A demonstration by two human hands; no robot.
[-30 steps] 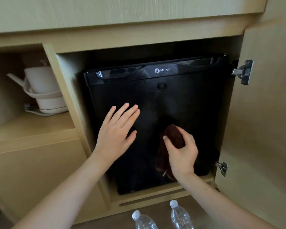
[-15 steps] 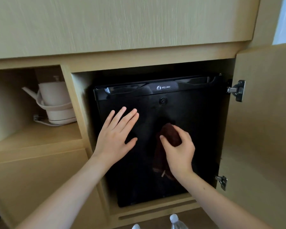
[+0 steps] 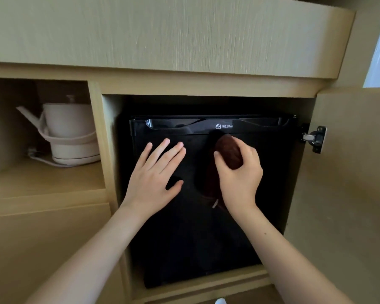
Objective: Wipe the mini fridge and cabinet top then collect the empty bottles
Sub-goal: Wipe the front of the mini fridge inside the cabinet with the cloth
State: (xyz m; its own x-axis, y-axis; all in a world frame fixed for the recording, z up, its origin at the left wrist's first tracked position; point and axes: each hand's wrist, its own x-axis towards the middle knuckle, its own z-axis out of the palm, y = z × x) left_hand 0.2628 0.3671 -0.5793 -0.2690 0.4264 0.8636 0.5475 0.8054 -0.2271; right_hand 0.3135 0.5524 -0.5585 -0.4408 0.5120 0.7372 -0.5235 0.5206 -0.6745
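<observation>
- The right hand (image 3: pixel 239 178) has its fingers and thumb curled round a bunched dark brown cloth (image 3: pixel 228 154) and presses it against the black door of the mini fridge (image 3: pixel 206 238).
- The cloth lies with its long axis up and down: the thick bunch is at the fingertips, and a loose tail hangs below, past the wrist.
- The bunch sits high on the door, just under the glossy strip with the brand name, so most of the door surface lies below this hand and to both sides of it.
- The left hand (image 3: pixel 154 178) is flat on the same door, fingers straight and spread, holding nothing. It is to the left of the cloth, near but not touching it. I judge that it only steadies.
- The right hand is therefore the one to make the next stroke, probably downward or sideways.
- The fridge stands inside the cabinet (image 3: pixel 162 36), whose door (image 3: pixel 349 172) is swung open at the right. The upper surface of the cabinet is not in view.
- A white bottle cap (image 3: pixel 220 301) shows at the bottom edge, below the fridge.
</observation>
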